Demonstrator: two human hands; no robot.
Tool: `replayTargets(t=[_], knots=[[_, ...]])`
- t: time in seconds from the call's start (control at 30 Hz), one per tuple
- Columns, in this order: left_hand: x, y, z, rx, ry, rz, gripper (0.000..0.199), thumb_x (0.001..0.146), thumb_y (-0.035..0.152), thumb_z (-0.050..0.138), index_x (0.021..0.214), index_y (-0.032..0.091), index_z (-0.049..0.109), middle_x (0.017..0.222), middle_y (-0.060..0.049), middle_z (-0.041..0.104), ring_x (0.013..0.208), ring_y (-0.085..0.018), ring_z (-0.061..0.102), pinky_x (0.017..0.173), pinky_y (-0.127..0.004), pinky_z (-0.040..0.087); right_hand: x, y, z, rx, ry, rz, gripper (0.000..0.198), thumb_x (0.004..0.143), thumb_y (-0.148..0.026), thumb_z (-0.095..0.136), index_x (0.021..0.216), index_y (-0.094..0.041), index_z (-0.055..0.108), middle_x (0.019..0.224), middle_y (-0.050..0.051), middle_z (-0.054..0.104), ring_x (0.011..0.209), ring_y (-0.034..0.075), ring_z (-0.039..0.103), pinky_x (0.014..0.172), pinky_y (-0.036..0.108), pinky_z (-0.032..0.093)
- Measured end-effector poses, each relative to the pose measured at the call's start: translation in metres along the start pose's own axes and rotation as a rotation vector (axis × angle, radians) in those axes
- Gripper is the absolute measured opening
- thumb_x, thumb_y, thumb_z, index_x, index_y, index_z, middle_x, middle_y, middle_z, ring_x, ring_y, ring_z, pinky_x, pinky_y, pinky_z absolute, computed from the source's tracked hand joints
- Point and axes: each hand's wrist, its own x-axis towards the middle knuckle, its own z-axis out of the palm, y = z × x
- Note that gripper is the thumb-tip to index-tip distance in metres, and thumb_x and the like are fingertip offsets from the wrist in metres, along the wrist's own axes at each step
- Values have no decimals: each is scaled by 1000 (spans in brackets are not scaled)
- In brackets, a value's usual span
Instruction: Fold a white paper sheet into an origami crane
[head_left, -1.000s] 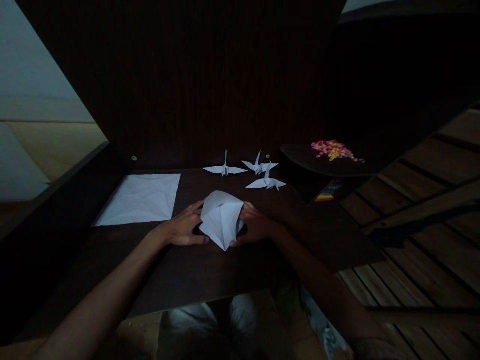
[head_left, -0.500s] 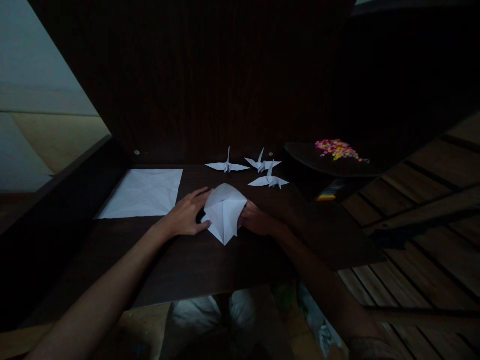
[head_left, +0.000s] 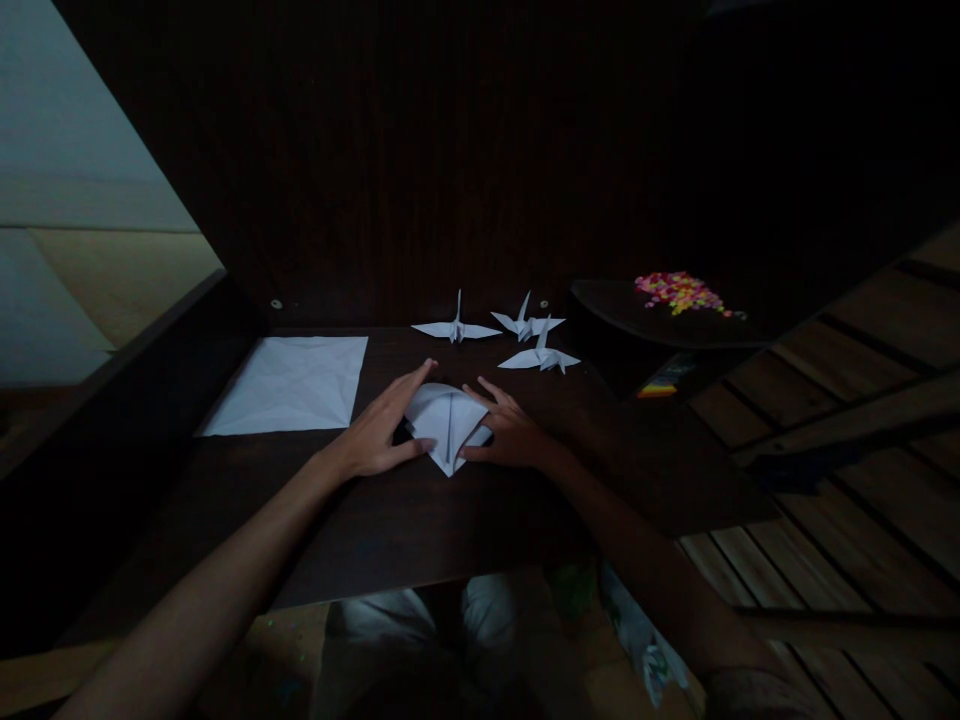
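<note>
A partly folded sheet of white paper [head_left: 442, 425] lies on the dark desk between my two hands, one point toward me and its upper flap bulging with a crease down the middle. My left hand [head_left: 381, 425] holds its left edge, thumb on the lower left side and fingers stretched along the far side. My right hand [head_left: 511, 428] holds the right edge, thumb near the lower point and fingers spread over the right corner. Three white paper cranes, a left one [head_left: 457, 331], a right one [head_left: 527, 326] and a nearer one [head_left: 541, 357], stand beyond my hands.
A flat, creased white sheet [head_left: 289, 385] lies left of my left hand. A raised dark side board [head_left: 127, 370] borders the desk [head_left: 360, 545] on the left. At the right, small colourful pieces [head_left: 682, 292] are heaped on a rounded shelf [head_left: 611, 305]. Wooden slats [head_left: 862, 530] lie beyond.
The paper's raised flap has come down flatter and its middle crease shows more. My right hand's fingers have come out from behind the paper and now spread over its right edge.
</note>
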Motion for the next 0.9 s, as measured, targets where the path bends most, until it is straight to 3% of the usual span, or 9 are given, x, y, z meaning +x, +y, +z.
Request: replayTargets(t=[0.13, 0.23, 0.37, 0.43, 0.5, 0.6, 0.77, 0.9], knots=[[4, 4, 9, 198, 223, 22, 89, 83, 40, 61, 149, 17, 6, 152, -18, 25, 141, -32, 21, 112, -51, 24, 0, -3, 0, -21, 23, 11, 59, 70, -56, 69, 116, -19, 66, 150, 13, 34, 142, 37, 15, 109, 58, 21], [5, 9, 12, 363, 280, 119, 78, 83, 39, 61, 145, 16, 21, 152, -19, 25, 142, -35, 15, 111, -55, 20, 1, -5, 1, -40, 43, 18, 63, 71, -59, 67, 119, -19, 64, 149, 14, 35, 141, 36, 18, 108, 59, 22], [2, 20, 14, 490, 293, 225, 33, 86, 27, 58, 117, 16, 53, 136, -18, 47, 128, -32, 39, 101, -48, 37, 2, -5, 2, -66, 47, 24, 63, 72, -62, 64, 120, -21, 63, 148, 12, 37, 140, 36, 21, 106, 59, 25], [1, 26, 14, 558, 325, 247, 14, 86, 23, 57, 98, 15, 60, 117, -16, 58, 109, -29, 51, 90, -43, 43, 2, -5, 2, -78, 54, 29, 62, 72, -62, 64, 118, -21, 64, 147, 11, 38, 140, 36, 22, 105, 59, 27], [1, 31, 15, 627, 349, 231, 8, 87, 22, 56, 87, 16, 61, 103, -14, 62, 94, -26, 54, 82, -42, 44, 2, -4, 3, -93, 66, 23, 62, 73, -62, 63, 118, -20, 63, 146, 12, 40, 140, 34, 24, 105, 57, 28], [3, 32, 14, 650, 271, 211, 11, 88, 21, 53, 82, 16, 61, 91, -11, 63, 84, -24, 53, 76, -41, 42, 3, -4, 5, -103, 80, 5, 64, 75, -60, 62, 125, -20, 59, 144, 11, 44, 140, 32, 26, 106, 55, 27], [5, 17, 15, 487, 2, 257, 21, 90, 16, 47, 75, 15, 60, 76, -6, 61, 76, -19, 55, 77, -34, 44, 3, -7, 7, -115, 123, 53, 63, 75, -60, 62, 125, -21, 58, 140, 9, 49, 137, 30, 31, 106, 53, 29], [2, 7, 18, 297, -66, 110, 17, 88, 15, 46, 84, 15, 63, 80, -6, 64, 75, -17, 61, 74, -30, 49, 4, -14, 10, -133, 181, 97, 58, 74, -59, 64, 117, -20, 64, 136, 10, 53, 135, 31, 36, 104, 52, 31]])
